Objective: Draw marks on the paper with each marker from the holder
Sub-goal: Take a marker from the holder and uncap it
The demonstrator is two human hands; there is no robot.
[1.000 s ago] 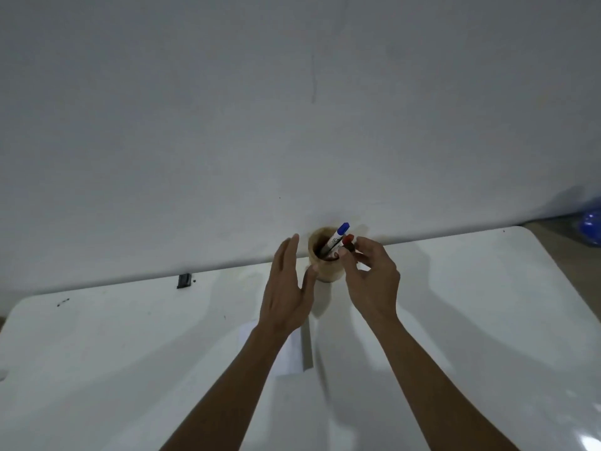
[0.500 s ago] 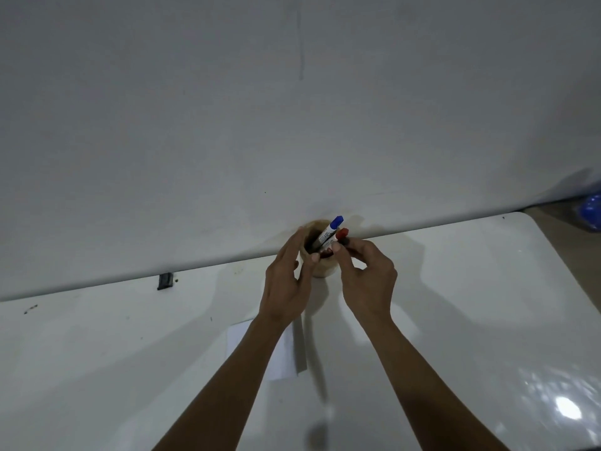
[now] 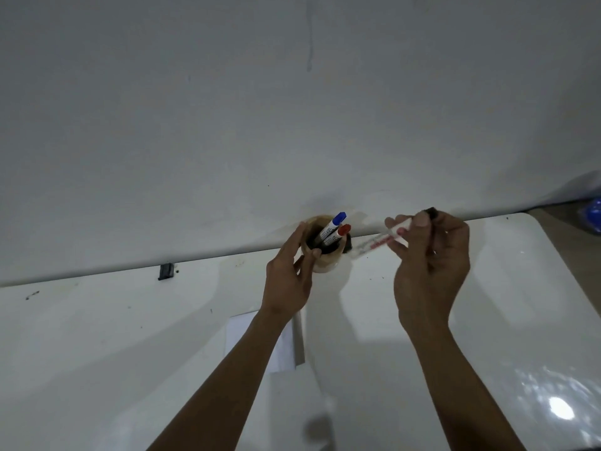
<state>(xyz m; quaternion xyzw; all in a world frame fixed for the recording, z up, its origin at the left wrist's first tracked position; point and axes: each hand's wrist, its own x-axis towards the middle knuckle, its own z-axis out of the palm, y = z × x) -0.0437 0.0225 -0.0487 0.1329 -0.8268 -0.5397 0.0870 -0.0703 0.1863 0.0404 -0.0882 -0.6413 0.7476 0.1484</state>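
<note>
step: pulling the first marker clear of the holder (image 3: 322, 247), judging by the paper looking unmarked where it shows
right hand (image 3: 431, 268): pinching a black-capped marker (image 3: 383, 239) between thumb and fingertips, barrel lying almost level, black cap end sticking out past the thumb, other end blurred and just beside the holder rim
left hand (image 3: 287, 278): wrapping the holder's left wall, thumb hooking over the near rim, bracing it on the bench (image 3: 97, 336)
holder: sitting at the far bench edge against the wall (image 3: 292, 109), blue-capped marker (image 3: 331, 224) and red-capped marker (image 3: 336, 236) leaning inside, tilting right
paper (image 3: 242, 333): lying flat nearer the person than the holder, partly hidden under the left forearm
how to: keep bracing the holder till the barrel tip is free of the rim, or the light cup is probably tipping; then uncap and carry the marker down to the paper
materials: holder looking like a tan round cup, wood or card, cannot tell which; markers being smooth white plastic cylinders with printed labels; bench being glossy white, throwing glare; paper being thin, matte white
risk: slick barrel slipping in a fingertip pinch, so grip nearer mid-barrel before uncapping
</note>
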